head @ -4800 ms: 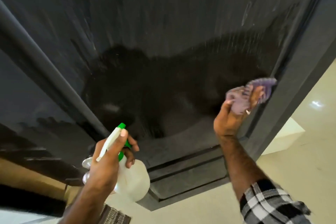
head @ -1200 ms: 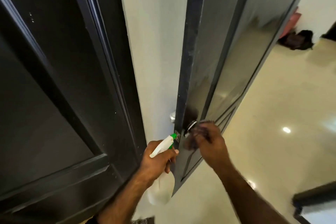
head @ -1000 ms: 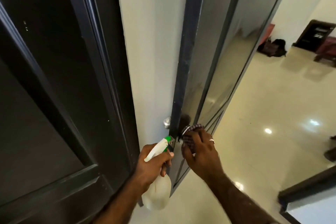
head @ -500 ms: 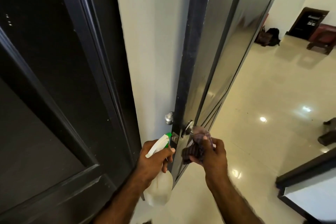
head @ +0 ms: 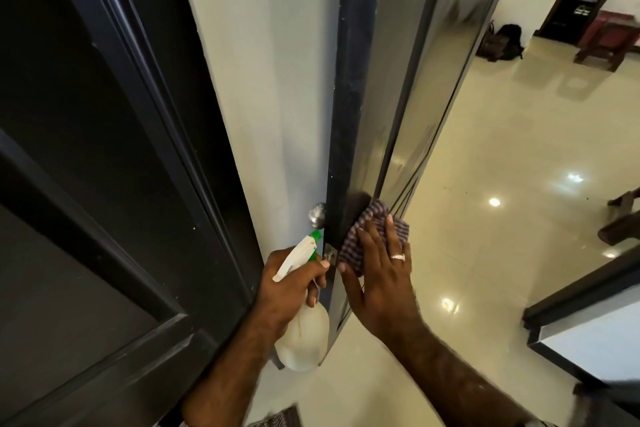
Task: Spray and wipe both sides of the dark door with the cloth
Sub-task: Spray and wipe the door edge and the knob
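At mid-frame the dark door (head: 356,114) is standing edge-on, and the right hand (head: 379,274), which was bunching the cloth (head: 367,229) at the knob half a second ago, is now pressing it flat-fingered against the door's face, so wiping is resuming. The left hand (head: 287,288) is gripping the spray bottle (head: 304,329) just left of the edge, with the far-side knob (head: 317,214) and white wall (head: 270,80) crowding behind.

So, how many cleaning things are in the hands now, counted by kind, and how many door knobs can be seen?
Spray bottle, gripped by the left hand: 1
Striped cloth, pressed on the dark door by the right hand: 1
Silver door knob: 1
Total: 3
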Tool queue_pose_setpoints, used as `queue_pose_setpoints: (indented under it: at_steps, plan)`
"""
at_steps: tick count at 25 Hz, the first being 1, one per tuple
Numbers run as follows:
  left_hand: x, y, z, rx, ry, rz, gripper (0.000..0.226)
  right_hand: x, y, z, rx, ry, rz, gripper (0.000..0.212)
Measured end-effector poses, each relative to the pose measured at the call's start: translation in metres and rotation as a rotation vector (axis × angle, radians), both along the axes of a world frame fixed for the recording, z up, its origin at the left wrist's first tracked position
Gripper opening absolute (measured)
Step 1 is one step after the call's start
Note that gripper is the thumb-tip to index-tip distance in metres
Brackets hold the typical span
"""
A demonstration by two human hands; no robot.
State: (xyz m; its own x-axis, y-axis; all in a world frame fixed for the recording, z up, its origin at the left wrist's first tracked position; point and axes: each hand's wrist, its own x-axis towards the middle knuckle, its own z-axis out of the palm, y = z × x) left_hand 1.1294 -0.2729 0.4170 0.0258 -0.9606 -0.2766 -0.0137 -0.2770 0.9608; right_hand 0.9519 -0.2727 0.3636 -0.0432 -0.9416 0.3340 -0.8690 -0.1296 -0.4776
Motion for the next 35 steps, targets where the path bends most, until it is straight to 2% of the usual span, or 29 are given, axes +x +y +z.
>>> queue_pose_setpoints:
  at_steps: [2,5,7,10,13,15,18,20,21,23,25,28,30,33,35]
  plan:
    - [0.004,0.000,0.001,0.001,0.006,0.016,0.012,0.004,0.001,-0.005,0.026,0.242,-0.022,0.076]
    - [0.004,0.002,0.003,-0.006,0.014,0.015,0.012,0.019,-0.011,0.016,0.162,0.346,-0.110,0.098]
    - [0.003,0.001,0.006,-0.009,0.024,0.013,0.012,0.022,-0.026,0.033,0.320,0.220,-0.132,0.091]
    - [0.000,0.001,0.004,0.010,0.031,0.019,0.020,0.005,-0.051,0.056,0.423,0.107,-0.132,0.059]
    - [-0.003,0.000,0.007,0.004,0.022,-0.008,0.018,-0.025,-0.086,0.079,0.733,-0.237,-0.028,0.028]
    - [-0.005,-0.001,0.008,-0.001,0.018,0.004,0.015,-0.049,-0.105,0.083,0.912,-0.437,0.045,0.023]
    - [-0.010,-0.002,0.010,0.021,0.020,0.016,0.024,-0.069,-0.110,0.054,1.113,-1.003,0.070,0.042]
    - [-0.015,-0.002,0.016,0.005,0.010,0.028,0.019,-0.069,-0.100,0.024,1.162,-1.371,0.037,0.045]
    - [-0.019,-0.001,0.020,-0.003,0.002,0.026,0.024,-0.065,-0.091,0.008,1.187,-1.526,0.037,0.050]
    - [-0.027,0.000,0.029,-0.003,0.004,0.021,0.050,-0.046,-0.068,-0.017,1.219,-1.808,0.124,0.069]
    - [-0.033,0.002,0.036,0.001,0.007,0.014,0.061,-0.028,-0.053,-0.033,1.176,-1.972,0.123,0.076]
    - [-0.033,0.005,0.037,0.006,-0.082,0.030,0.045,-0.033,-0.055,-0.024,1.156,-1.915,0.029,0.072]
    - [-0.028,0.006,0.036,0.014,-0.124,0.036,0.023,-0.052,-0.070,0.012,1.088,-1.697,-0.024,0.059]
    - [-0.023,0.009,0.034,-0.002,-0.116,0.064,0.009,-0.062,-0.088,0.074,0.867,-1.177,0.003,0.025]
    - [-0.023,0.013,0.035,0.000,-0.089,0.093,0.018,-0.040,-0.077,0.091,0.710,-0.749,0.066,0.022]
